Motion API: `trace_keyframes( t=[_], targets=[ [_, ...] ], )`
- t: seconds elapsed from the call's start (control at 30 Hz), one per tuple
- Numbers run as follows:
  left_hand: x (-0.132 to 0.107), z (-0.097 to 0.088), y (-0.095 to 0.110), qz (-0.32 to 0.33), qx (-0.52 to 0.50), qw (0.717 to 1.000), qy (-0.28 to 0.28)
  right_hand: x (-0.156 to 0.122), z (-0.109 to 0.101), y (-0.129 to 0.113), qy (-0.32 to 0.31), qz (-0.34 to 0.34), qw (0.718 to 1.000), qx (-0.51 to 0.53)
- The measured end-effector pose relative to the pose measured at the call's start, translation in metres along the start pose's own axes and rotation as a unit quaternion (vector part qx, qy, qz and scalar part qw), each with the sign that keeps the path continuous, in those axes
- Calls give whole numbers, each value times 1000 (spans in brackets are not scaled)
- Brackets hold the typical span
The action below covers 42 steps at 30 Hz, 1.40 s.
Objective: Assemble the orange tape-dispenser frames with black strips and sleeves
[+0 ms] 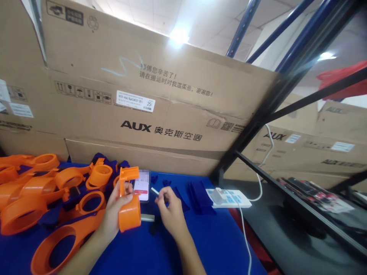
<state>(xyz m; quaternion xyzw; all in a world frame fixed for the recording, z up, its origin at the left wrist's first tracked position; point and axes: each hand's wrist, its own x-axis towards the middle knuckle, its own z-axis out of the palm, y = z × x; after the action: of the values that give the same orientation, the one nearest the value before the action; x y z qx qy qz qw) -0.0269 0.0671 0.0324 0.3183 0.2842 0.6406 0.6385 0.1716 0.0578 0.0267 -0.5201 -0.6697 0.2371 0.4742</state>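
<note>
My left hand (pixel 113 210) is closed around an orange plastic tape dispenser (pixel 129 214), its round ring turned downward and its narrow head up. My right hand (pixel 170 210), just to the right, pinches a thin whitish strip (pixel 155 191) between thumb and fingers. The strip points toward the dispenser and is apart from it. Behind the dispenser a phone (pixel 145 195) with a lit screen lies partly hidden. On the blue table surface (pixel 137 252), a pale flat bar (pixel 148 217) sticks out beside the ring. A small dark piece (pixel 154 228) rests near it.
Several orange dispensers (pixel 54 244) are heaped at the left. Dark blue pieces (pixel 199 196) lie right of my hands, beside a white power strip (pixel 229 198) with a cable. A large cardboard box (pixel 160 152) walls off the back; a dark rack post (pixel 243 141) rises at right.
</note>
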Motion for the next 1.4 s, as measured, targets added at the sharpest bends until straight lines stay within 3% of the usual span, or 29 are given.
trace_keyframes(
  t=[0.13,0.4,0.97,1.4],
  targets=[
    [4,-1,-6,-52,-15,999,0,1,0,-4,36,52,983,172],
    [-3,6,-15,-95,32,995,-3,4,-2,-12,86,76,958,265],
    [-12,13,-12,-106,63,992,-18,3,-4,-13,84,68,957,268],
    [7,0,-21,-116,77,990,17,0,-5,-16,48,63,960,269]
  ],
)
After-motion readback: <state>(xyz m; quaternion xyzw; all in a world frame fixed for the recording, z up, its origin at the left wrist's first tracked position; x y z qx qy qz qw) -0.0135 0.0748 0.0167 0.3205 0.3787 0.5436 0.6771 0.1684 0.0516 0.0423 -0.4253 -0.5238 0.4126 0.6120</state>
